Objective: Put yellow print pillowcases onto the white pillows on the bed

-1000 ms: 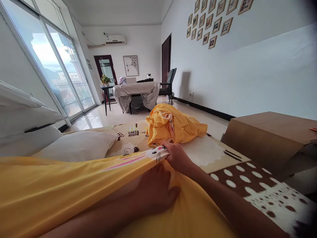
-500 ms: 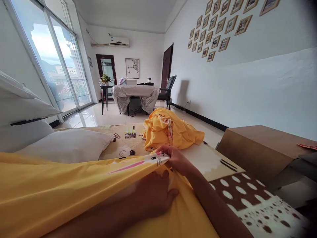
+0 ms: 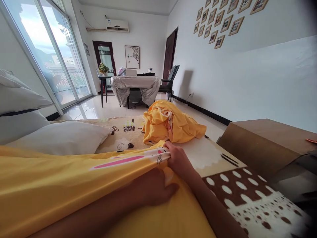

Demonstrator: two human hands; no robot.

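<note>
A yellow duvet cover (image 3: 61, 178) with a printed white rabbit and pink ear stretches across the foreground. My right hand (image 3: 179, 160) is closed, pinching its upper edge beside the rabbit's face. Below that edge, my left hand (image 3: 155, 188) lies between the raised layer of cloth and the yellow cloth underneath. Its fingers are curled against the fabric near my right hand, with the thumb pointing right; the fingertips are partly hidden. Beyond both hands, a bunched heap of yellow cloth (image 3: 180, 125) rests on the patterned blanket (image 3: 237, 185).
White pillows (image 3: 66, 135) lie to the left. A brown box-like piece (image 3: 262, 138) stands at the right of the bed. Farther off are a table with a silvery cover (image 3: 136, 81), a dark chair (image 3: 170, 79) and a sliding glass door (image 3: 59, 49).
The view has tilted down a little. My right hand keeps its pinch on the edge, and the rabbit's pink ear shows more fully. My left hand has turned slightly under the cloth.
</note>
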